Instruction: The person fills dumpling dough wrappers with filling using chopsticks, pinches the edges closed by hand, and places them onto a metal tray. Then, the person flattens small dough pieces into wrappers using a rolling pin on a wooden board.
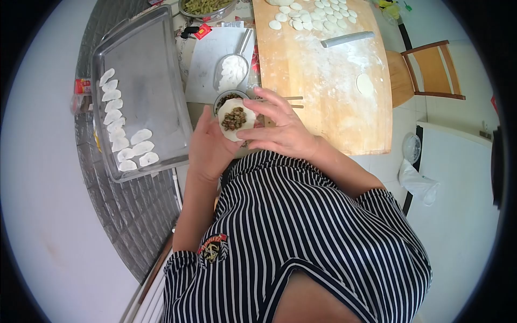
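A round dumpling wrapper (231,105) with a heap of brown, chopped filling (234,119) in its middle rests in my left hand (207,144), whose fingers cup it from below and are partly hidden. My right hand (285,126) grips the wrapper's right edge between thumb and fingers. The wrapper is still flat and unfolded. Just beyond it stands a bowl of dark filling (225,97), partly covered by the wrapper. Two chopsticks (293,98) stick out past my right fingers.
At left, a metal tray (151,59) bears several folded dumplings (114,117). A flour scoop (232,70) lies on a white board (200,64). The wooden board (323,129) carries many wrappers (318,24), a grey rolling pin (348,39) and a lone wrapper (364,84). A chair (431,70) stands right.
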A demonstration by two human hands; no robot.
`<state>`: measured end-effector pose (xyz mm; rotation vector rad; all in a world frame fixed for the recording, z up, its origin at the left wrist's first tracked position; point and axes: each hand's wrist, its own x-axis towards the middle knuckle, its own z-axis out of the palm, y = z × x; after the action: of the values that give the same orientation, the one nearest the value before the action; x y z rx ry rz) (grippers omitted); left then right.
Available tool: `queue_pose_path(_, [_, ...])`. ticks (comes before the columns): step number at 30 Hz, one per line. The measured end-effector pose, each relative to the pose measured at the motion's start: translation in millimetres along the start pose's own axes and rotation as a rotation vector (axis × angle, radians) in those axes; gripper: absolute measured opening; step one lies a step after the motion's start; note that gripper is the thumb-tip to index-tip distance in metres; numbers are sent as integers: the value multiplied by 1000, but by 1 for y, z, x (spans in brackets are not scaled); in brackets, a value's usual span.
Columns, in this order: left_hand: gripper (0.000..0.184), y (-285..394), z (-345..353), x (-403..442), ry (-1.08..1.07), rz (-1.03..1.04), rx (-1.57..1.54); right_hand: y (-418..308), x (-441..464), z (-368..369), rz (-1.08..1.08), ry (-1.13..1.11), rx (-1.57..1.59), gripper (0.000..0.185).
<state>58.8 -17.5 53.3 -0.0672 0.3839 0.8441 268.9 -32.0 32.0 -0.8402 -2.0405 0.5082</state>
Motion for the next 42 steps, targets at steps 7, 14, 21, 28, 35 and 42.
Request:
queue_pose_path(7, [48, -7, 7, -2, 17, 52, 134, 7, 2, 2, 13, -9, 120, 20])
queue_pose_path(14, [38, -17, 14, -10, 65, 70, 441, -2, 5, 4, 137, 114, 285, 13])
queue_pose_path(21, [39, -23, 26, -11, 169, 67, 526, -6, 5, -1, 115, 112, 311, 12])
queue_pose_path(28, [45, -27, 35, -18, 155, 88, 939, -15, 9, 2, 223, 215, 420, 13])
queue_pose_path(35, [40, -29, 48, -29, 18, 143, 1214, -25, 18, -10, 192, 256, 388, 14])
queue_pose_path(42, [53, -32, 66, -36, -65, 285, 1338, -40, 26, -21, 94, 350, 463, 19])
